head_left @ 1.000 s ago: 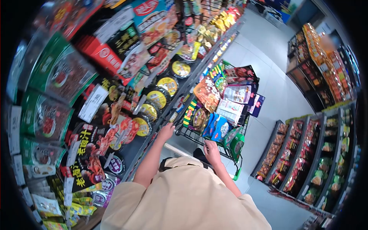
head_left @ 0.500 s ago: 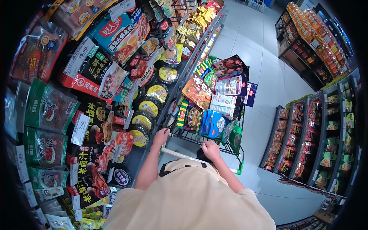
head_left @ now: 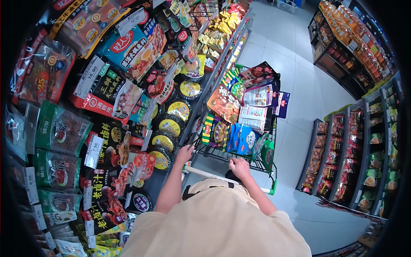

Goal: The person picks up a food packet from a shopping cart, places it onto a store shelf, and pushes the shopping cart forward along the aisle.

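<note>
Hands, two, bare, set apart: your left hand (head_left: pixel 185 155), fingers curled, at the near left corner of the shopping cart (head_left: pixel 218 156); your right hand (head_left: pixel 239 167), loosely fisted, at its near side; whether either truly grips the wire, you cannot tell from this view. Handle, one, pale bar (head_left: pixel 209 173), between basket and body, out of both palms. Contents, assorted packets: orange-red packet (head_left: pixel 223 103), blue packets (head_left: pixel 245 139), striped packet (head_left: pixel 214 129), purple packet (head_left: pixel 281 104) at the far right. Beside the cart, left: shelf edge (head_left: pixel 200 109), very near, with yellow-lidded tubs (head_left: pixel 169 127) behind it. Step in hand, by judgement: guiding or steadying the loaded cart. Any push from here calls for firm, even pressure from both hands, and steering off that edge toward the open floor (head_left: pixel 291 55).
</note>
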`<state>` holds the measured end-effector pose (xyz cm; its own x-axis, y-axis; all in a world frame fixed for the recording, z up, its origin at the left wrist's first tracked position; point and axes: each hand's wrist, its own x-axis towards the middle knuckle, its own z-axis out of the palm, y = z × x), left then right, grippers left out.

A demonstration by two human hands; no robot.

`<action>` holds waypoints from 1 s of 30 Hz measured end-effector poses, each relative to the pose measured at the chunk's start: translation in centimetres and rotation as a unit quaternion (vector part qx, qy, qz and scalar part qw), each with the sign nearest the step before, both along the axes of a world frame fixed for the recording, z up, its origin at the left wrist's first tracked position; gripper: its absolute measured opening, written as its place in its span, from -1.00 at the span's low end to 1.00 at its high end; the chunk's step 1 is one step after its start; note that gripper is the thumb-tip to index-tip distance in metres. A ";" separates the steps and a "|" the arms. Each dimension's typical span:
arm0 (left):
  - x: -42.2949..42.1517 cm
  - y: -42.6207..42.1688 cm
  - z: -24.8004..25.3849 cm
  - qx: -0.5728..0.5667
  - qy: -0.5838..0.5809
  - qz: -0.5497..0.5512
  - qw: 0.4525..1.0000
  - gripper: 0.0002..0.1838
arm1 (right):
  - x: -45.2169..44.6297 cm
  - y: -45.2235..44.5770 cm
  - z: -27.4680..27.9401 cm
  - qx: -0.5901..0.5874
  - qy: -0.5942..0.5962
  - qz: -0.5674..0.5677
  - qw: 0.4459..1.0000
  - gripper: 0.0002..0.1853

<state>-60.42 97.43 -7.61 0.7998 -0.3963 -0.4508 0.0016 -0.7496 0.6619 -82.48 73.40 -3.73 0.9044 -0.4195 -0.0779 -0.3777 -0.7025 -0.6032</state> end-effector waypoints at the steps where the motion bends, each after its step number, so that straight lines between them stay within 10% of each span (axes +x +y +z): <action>1: 0.0 -0.1 0.1 0.002 -0.002 -0.001 1.000 -0.58 | 0.0 -0.2 0.2 0.006 0.009 0.012 1.000 -0.68; 30: 2.0 -7.3 2.6 0.131 0.026 0.056 0.989 -0.39 | 1.3 -9.4 -3.8 -0.069 0.019 0.049 0.996 -0.64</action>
<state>-58.45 90.09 -4.99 0.8054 -0.1708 -0.5676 0.1227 -0.8888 0.4415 -81.21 64.03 -7.57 0.9390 -0.3387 -0.0603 -0.3240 -0.8118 -0.4858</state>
